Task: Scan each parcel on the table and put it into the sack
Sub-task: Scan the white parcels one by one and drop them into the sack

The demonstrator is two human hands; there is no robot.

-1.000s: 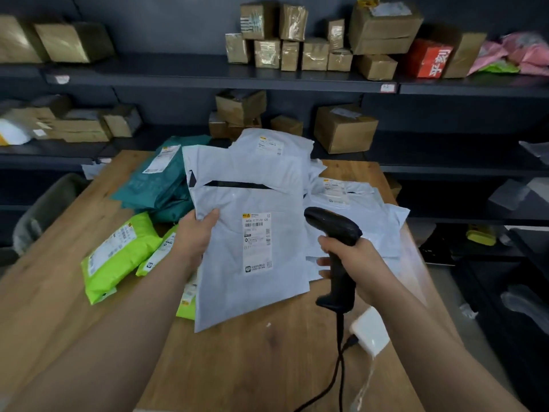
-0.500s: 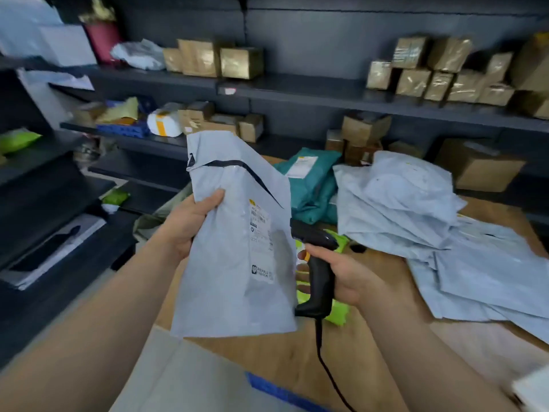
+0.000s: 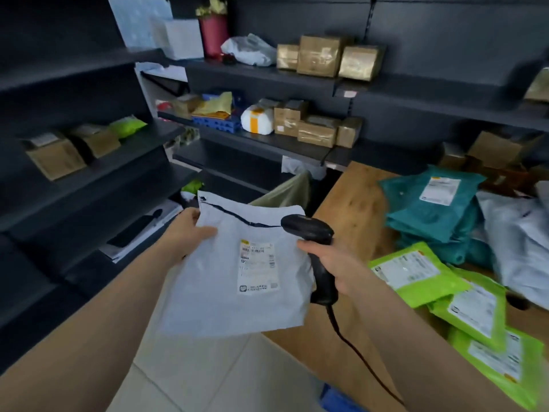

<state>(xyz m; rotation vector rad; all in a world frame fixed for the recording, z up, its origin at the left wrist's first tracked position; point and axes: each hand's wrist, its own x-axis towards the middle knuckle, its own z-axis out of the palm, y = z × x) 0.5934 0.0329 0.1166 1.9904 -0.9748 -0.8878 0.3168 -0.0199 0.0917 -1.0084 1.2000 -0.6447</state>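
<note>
One grey parcel [image 3: 237, 272] held off the edge of the surface [image 3: 350, 209], left hand [image 3: 184, 233] fingers [image 3: 205, 231] pinched shut on its upper corner, right hand [image 3: 335, 263] wrapped closed around the scanner [image 3: 315, 248]. Keep label [image 3: 258, 266] flat and facing up. Carry toward the sack [image 3: 285, 191] beyond; release only over its mouth.

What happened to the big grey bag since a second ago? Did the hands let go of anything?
The flat grey plastic mailer bag was carried left, off the wooden table, and now hangs over the floor, near the olive fabric sack. The view turned left as well. Nothing was let go: the left hand still grips the bag and the right hand still holds the black handheld scanner.
</note>
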